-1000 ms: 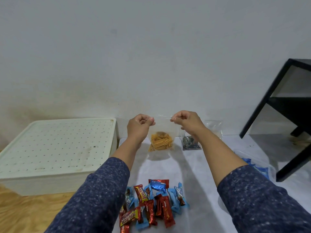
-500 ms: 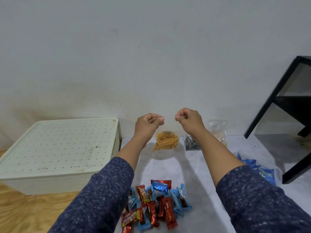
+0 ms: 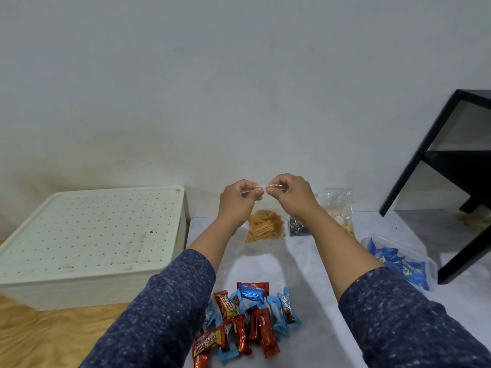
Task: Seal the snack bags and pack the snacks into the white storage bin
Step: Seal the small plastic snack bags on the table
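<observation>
A clear zip bag of orange snack sticks (image 3: 265, 226) hangs upright above the white sheet (image 3: 318, 301). My left hand (image 3: 237, 201) and my right hand (image 3: 291, 195) both pinch its top strip, fingertips almost touching in the middle. The white storage bin (image 3: 90, 243) stands at the left with its perforated lid on. A pile of red and blue wrapped snacks (image 3: 247, 320) lies near me between my forearms.
Behind my right wrist sit a bag of dark round snacks (image 3: 299, 227) and a clear bag of pale snacks (image 3: 338, 211). A clear bag of blue packets (image 3: 401, 261) lies at the right. A black table frame (image 3: 449, 166) stands far right. Wooden floor (image 3: 47, 338) shows at the left.
My two hands have slid toward each other along the bag's top strip, from about a bag's width apart to nearly touching.
</observation>
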The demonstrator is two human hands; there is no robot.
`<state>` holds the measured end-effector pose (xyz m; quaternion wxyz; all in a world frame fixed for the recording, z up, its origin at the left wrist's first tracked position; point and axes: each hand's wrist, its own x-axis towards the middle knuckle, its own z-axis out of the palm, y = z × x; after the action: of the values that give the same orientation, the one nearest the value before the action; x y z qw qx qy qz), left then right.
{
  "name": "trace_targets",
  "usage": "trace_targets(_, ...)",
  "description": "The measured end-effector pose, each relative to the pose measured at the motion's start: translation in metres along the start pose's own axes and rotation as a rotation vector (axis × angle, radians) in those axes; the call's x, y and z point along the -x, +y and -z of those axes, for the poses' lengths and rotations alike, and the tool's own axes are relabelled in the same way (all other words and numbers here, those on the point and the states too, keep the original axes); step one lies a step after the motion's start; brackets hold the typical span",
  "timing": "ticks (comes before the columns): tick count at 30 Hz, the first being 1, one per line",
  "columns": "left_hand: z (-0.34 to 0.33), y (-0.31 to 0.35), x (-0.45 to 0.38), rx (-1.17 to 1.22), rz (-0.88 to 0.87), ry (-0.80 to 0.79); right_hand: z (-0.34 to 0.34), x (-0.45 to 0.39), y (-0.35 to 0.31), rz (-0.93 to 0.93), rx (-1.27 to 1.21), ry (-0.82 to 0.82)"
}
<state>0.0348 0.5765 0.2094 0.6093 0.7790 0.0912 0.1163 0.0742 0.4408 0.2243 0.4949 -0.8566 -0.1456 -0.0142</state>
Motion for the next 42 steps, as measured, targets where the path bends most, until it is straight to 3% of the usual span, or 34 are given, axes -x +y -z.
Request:
trace_targets(5,-0.003,0.006,0.000,0.123,0.035,-0.026,-0.001,0.002,-0.001,0.041,0.000,0.126)
trace_targets(11,0.003,0.007,0.006,0.072,0.036,-0.030,-0.001,0.010,-0.002,0.042,-0.096,0.079)
trace_targets(22,0.010,0.007,0.015,0.089,-0.065,0.019,-0.005,0.011,-0.006,0.085,-0.054,0.044)
trace_targets(42,0.013,-0.003,0.014,-0.329,-0.391,0.134,-0.008,0.019,-0.015,0.052,-0.081,0.088)
